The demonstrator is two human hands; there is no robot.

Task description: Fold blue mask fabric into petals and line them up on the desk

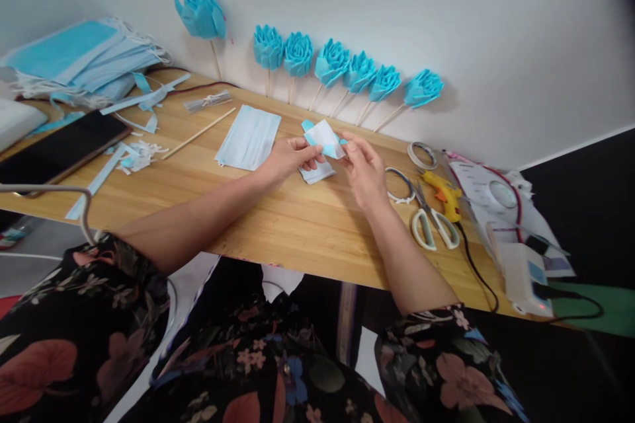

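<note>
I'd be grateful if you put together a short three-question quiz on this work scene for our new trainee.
1. What do the left hand and the right hand hold between them?
a) a glue gun
b) a blue-and-white piece
c) a phone

2. True or false: the white-handled scissors lie nearer the right hand than the left hand.

3. How many blue flowers on sticks are lined up along the wall?

Key: 1. b; 2. true; 3. seven
</note>
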